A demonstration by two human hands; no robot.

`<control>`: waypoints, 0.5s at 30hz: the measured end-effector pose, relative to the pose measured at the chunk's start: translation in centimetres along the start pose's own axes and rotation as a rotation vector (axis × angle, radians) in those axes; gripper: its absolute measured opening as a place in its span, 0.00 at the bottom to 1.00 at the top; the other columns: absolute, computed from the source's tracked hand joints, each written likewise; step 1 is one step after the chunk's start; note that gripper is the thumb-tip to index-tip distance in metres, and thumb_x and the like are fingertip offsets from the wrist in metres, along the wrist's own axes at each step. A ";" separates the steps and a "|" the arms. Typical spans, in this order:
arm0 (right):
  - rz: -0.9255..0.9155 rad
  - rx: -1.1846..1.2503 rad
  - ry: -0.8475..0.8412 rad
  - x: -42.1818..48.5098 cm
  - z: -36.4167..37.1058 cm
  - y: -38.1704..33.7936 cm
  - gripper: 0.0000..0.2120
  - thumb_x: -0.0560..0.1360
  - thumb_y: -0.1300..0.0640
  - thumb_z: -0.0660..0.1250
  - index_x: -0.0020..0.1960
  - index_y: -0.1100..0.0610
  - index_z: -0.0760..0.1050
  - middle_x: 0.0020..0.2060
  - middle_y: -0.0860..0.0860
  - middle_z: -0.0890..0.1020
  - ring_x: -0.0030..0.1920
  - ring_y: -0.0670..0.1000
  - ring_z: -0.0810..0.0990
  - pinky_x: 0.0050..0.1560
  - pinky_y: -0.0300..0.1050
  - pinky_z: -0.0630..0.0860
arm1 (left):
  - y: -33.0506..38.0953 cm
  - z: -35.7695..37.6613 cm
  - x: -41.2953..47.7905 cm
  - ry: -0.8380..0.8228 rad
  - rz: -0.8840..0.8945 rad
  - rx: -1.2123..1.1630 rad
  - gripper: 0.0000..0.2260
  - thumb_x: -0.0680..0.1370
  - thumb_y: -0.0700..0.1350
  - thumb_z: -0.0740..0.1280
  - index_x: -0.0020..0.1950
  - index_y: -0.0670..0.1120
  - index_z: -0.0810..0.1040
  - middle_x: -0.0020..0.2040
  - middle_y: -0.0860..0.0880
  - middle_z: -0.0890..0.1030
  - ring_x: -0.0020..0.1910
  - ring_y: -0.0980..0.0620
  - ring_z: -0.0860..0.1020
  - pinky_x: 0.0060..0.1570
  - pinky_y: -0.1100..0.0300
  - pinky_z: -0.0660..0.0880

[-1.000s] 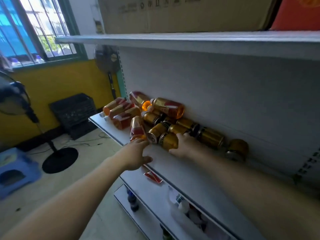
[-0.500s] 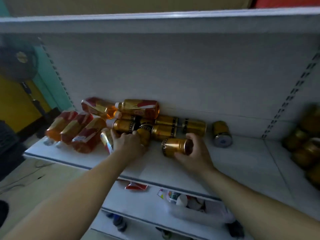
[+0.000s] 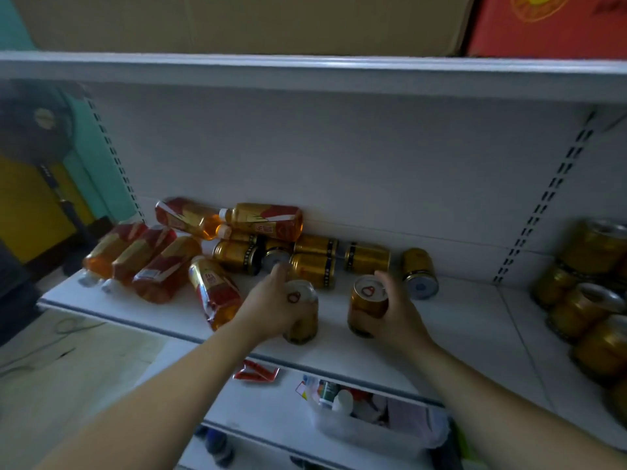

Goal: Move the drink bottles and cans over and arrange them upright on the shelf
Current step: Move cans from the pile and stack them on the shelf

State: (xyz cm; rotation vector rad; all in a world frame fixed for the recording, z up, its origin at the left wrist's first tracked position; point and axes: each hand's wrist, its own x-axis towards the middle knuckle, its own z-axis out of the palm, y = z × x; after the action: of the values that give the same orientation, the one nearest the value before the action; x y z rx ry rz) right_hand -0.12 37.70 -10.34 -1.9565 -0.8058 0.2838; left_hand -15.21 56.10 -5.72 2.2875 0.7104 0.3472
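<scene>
Head view, and both hands are at the white shelf. The left hand has its fingers curled round a gold can, pull tab facing up. The right hand is doing the same just beside it, grasping a second gold can that leans a touch to the left. Whether either base is touching the shelf is hard to say from here. Right behind the fingertips is a heap of cans lying on their sides against the back panel. One stray can lies just right of the right hand's fingers, its base towards us. Left of the left hand's fingers a tea bottle lies flat, almost touching the wrist. Beyond it three more bottles lie side by side with their caps at the shelf's edge. Two further bottles are stacked on top of the can heap. Far to the right of both hands, well apart, a group of upright cans stands in rows. Below the wrists, a lower shelf carries a clear bin and a red packet.
</scene>
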 end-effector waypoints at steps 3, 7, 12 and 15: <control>0.023 0.048 -0.021 -0.6 -1.4 1.0 0.43 0.59 0.37 0.75 0.70 0.37 0.59 0.56 0.35 0.73 0.55 0.40 0.74 0.48 0.33 0.68 | 0.3 3.3 -1.9 -0.010 -0.016 -0.198 0.32 0.67 0.52 0.74 0.66 0.61 0.62 0.54 0.58 0.74 0.52 0.57 0.76 0.43 0.67 0.73; 0.052 0.119 0.044 -2.7 -4.1 3.5 0.37 0.56 0.37 0.75 0.60 0.26 0.61 0.53 0.34 0.76 0.52 0.36 0.76 0.46 0.35 0.71 | 1.2 7.0 -4.1 0.139 -0.087 -0.453 0.36 0.64 0.43 0.78 0.58 0.68 0.61 0.51 0.61 0.74 0.48 0.69 0.75 0.37 0.73 0.72; 0.046 0.126 0.123 -6.0 -7.6 5.8 0.35 0.59 0.45 0.79 0.56 0.24 0.63 0.51 0.33 0.78 0.50 0.33 0.77 0.47 0.36 0.72 | 4.8 12.8 -6.0 0.062 -0.063 -0.540 0.31 0.62 0.49 0.77 0.56 0.69 0.65 0.51 0.63 0.78 0.51 0.68 0.76 0.44 0.71 0.73; 0.068 0.086 0.245 -8.5 -9.4 6.2 0.33 0.59 0.45 0.77 0.56 0.27 0.64 0.51 0.32 0.78 0.50 0.33 0.77 0.47 0.35 0.73 | 7.8 15.8 -6.5 -0.037 0.031 -0.519 0.30 0.62 0.53 0.74 0.54 0.76 0.62 0.50 0.70 0.77 0.50 0.72 0.74 0.44 0.78 0.70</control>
State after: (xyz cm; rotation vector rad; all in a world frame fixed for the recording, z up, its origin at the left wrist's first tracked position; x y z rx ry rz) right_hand 0.82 23.76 -11.96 -1.8957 -0.5604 0.1135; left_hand -10.67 38.96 -11.83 1.8082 0.4955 0.4443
